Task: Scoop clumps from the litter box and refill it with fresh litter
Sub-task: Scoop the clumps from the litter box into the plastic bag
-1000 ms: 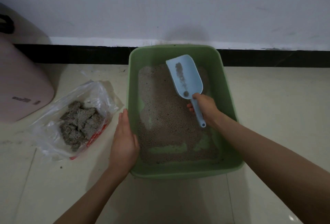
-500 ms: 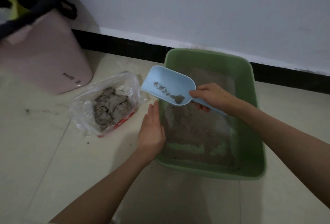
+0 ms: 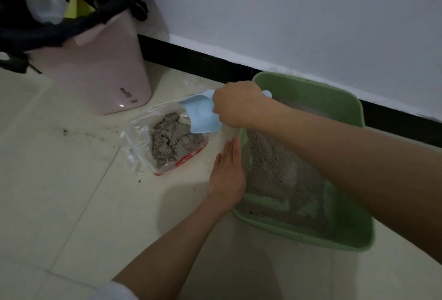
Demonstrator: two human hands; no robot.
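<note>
A green litter box (image 3: 334, 94) stands on the floor by the wall, holding grey-brown litter (image 3: 275, 168) with bare green patches near its front. My right hand (image 3: 236, 105) grips the handle of a light blue scoop (image 3: 202, 118), which is turned over, its mouth facing down over a clear plastic bag (image 3: 141, 146). The bag lies left of the box and holds a heap of grey clumps (image 3: 172, 142). My left hand (image 3: 228, 173) rests flat, fingers together, against the box's left wall.
A pink bin (image 3: 95, 65) with a black liner bag (image 3: 47, 12) stands at the upper left against the wall. Scattered litter grains (image 3: 64, 131) dot the cream floor tiles. A black skirting strip (image 3: 203, 60) runs along the white wall.
My right hand has carried the scoop from over the litter box leftwards to the plastic bag and tipped it over. The left hand has stayed on the box's left wall.
</note>
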